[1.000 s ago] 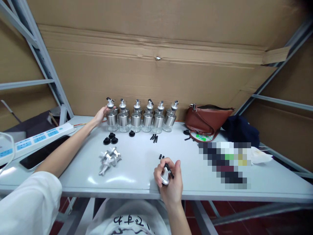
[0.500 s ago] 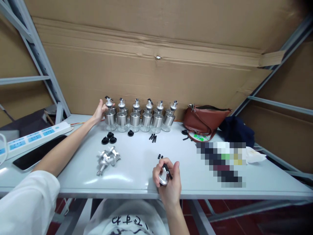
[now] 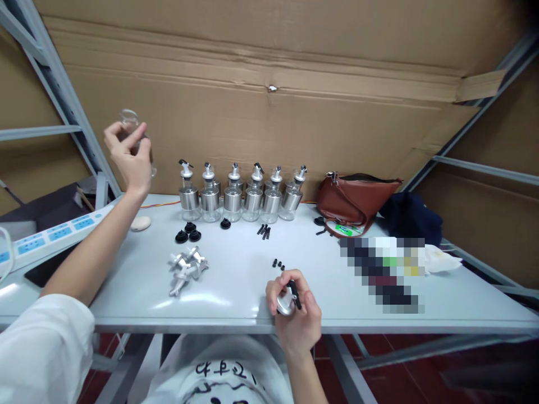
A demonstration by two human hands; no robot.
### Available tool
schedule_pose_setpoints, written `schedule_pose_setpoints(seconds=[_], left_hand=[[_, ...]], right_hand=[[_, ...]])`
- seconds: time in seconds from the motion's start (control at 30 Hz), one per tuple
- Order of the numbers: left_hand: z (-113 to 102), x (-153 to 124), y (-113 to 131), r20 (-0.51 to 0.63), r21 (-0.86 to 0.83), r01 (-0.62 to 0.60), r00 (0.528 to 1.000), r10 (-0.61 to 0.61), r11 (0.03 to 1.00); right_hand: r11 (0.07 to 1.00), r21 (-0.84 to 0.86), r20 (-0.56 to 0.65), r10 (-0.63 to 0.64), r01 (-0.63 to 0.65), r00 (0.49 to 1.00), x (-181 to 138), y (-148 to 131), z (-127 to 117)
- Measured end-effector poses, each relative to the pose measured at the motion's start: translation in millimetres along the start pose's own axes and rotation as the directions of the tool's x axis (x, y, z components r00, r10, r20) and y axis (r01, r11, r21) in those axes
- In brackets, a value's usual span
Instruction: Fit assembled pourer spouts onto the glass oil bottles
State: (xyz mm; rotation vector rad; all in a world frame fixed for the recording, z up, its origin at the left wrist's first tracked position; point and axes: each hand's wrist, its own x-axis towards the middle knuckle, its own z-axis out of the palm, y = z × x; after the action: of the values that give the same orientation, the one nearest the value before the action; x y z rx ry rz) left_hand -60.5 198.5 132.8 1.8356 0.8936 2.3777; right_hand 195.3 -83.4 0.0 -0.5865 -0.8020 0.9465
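My left hand is raised at the left, closed around a glass bottle whose rim and lower edge show past the fingers. Low over the front of the table, my right hand grips a silver pour spout with a black flip cap. Several glass bottles with steel bands and fitted spouts stand in a row by the cardboard, with more bottles partly hidden behind. Loose silver spouts lie in a pile at the left. Black stoppers, black caps and small black pieces lie about.
A brown handbag and dark cloth sit at the right, near a white crumpled wrapper. On the left are a power strip, a dark phone-like slab and a white round object. Cardboard walls the back.
My left hand has lifted a glass bottle from behind the row, up and to the left. My right hand has shifted slightly right, still holding the spout.
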Motion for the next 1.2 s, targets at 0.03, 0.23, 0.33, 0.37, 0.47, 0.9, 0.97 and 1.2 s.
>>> schedule_pose_setpoints(seconds=[0.03,0.23,0.33,0.37,0.47,0.9,0.97,1.2], left_hand=[[-2.0,0.4,16.8,0.028,0.035,-0.093,0.995,0.092,0.995],[-2.5,-16.9,104.0,0.131,-0.072,-0.385,0.911,0.391,0.920],[6.4,-43.0,130.1,0.257,-0.284,-0.279,0.900,0.353,0.917],[9.9,-54.6,137.0,0.333,-0.351,-0.208,0.884,0.330,0.913],[18.8,-93.7,152.6,0.601,-0.419,0.086,0.773,0.205,0.904],[21.3,-186.3,149.4,0.684,-0.649,0.324,0.644,0.342,0.688],[22.9,-190.7,147.5,0.670,-0.673,0.320,0.645,0.367,0.667],[22.6,-203.4,150.7,0.677,-0.671,0.381,0.664,0.316,0.636]], right_hand=[[0.998,-0.011,0.020,-0.054,0.054,0.998,-0.8,0.1,-0.8],[0.954,-0.024,-0.103,-0.299,0.298,0.949,-1.0,4.1,-2.2],[0.932,-0.047,-0.226,-0.360,0.359,0.905,2.8,8.3,-0.6],[0.928,-0.057,-0.261,-0.371,0.369,0.891,4.1,9.6,0.3],[0.923,-0.097,-0.351,-0.383,0.373,0.855,7.1,11.3,4.4],[0.853,-0.308,-0.286,-0.505,0.421,0.814,1.8,16.0,5.6],[0.848,-0.324,-0.273,-0.508,0.419,0.817,0.8,16.9,4.0],[0.794,-0.444,-0.242,-0.553,0.416,0.797,3.4,11.6,8.5]])
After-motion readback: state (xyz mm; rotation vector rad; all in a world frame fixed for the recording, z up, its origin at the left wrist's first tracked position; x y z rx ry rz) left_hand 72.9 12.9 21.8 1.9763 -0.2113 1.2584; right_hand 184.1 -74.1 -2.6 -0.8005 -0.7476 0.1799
